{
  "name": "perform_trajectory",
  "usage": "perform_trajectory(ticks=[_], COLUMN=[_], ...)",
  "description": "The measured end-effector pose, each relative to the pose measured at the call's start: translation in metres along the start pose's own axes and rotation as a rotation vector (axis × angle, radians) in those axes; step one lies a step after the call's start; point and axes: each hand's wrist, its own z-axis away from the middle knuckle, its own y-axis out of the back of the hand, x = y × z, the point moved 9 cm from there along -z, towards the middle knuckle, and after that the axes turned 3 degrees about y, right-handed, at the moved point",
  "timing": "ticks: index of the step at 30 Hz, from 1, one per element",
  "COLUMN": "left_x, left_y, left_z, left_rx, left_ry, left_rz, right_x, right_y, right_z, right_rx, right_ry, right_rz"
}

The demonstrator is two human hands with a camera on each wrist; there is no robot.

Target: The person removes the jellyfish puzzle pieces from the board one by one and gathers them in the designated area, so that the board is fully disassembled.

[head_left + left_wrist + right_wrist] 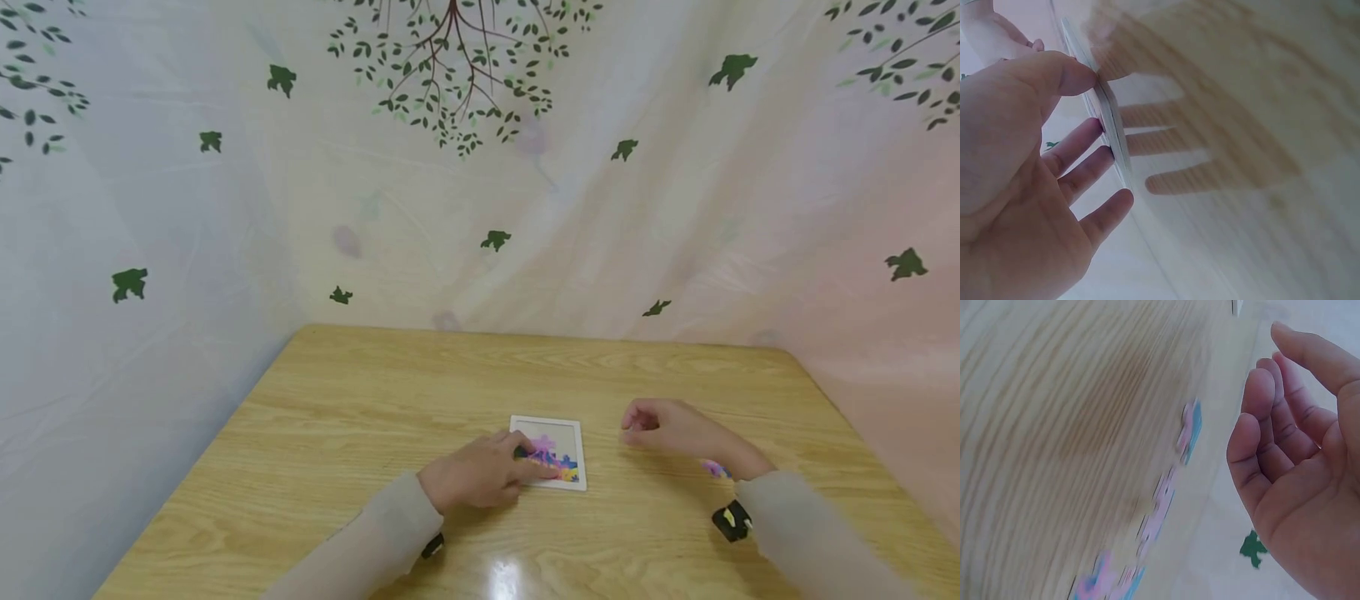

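Your left hand (476, 477) rests on the puzzle frame (581, 454), your right hand (678, 427) hovers to its right

You have the fingers of your left hand spread and mostly straight, their tips meeting the white frame and reaching over the picture. Just beyond those fingertips, puzzle pieces (568, 472) in pink, blue and yellow lie in the near part of the frame, while a plain grey area shows at its far side. Your right hand is apart from the frame, fingers loosely bent, with a gap between thumb and fingertips. Below that hand, several loose pieces (1159, 512) in pink and blue lie on the table (352, 400); the head view shows only a bit of them beside your wrist. A small black device (729, 522) sits by the cuff of your pale right sleeve (810, 525). Farther out, past both hands, hangs a pale cloth (420, 200) with green leaf shapes (495, 240)
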Motion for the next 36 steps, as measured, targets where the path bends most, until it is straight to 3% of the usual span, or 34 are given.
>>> perform_trajectory(ticks=[5, 11, 17, 24, 31, 36], left_x=[-0.003, -0.006, -0.002, -0.002, -0.002, -0.004], left_y=[0.000, 0.001, 0.003, 0.002, 0.002, 0.002], left_z=[0.000, 0.001, 0.004, 0.006, 0.007, 0.006], left_rx=[-0.006, 0.011, 0.023, 0.012, 0.009, -0.020], left_ry=[0.000, -0.009, -0.068, -0.105, -0.119, -0.082], left_rz=[0.013, 0.096, 0.047, 0.062, 0.092, 0.122], right_x=[-0.013, -0.025, -0.038, -0.045, -0.051, -0.053], right_y=[-0.016, -0.031, -0.045, -0.062, -0.071, -0.073], right_z=[-0.019, -0.036, -0.049, -0.057, -0.060, -0.061], right_rx=[-0.030, -0.044, -0.052, -0.077, -0.078, -0.072], right_ry=[0.041, 0.059, 0.081, 0.051, 0.055, 0.055], right_rz=[-0.001, 0.002, 0.000, -0.030, 0.021, 0.025])
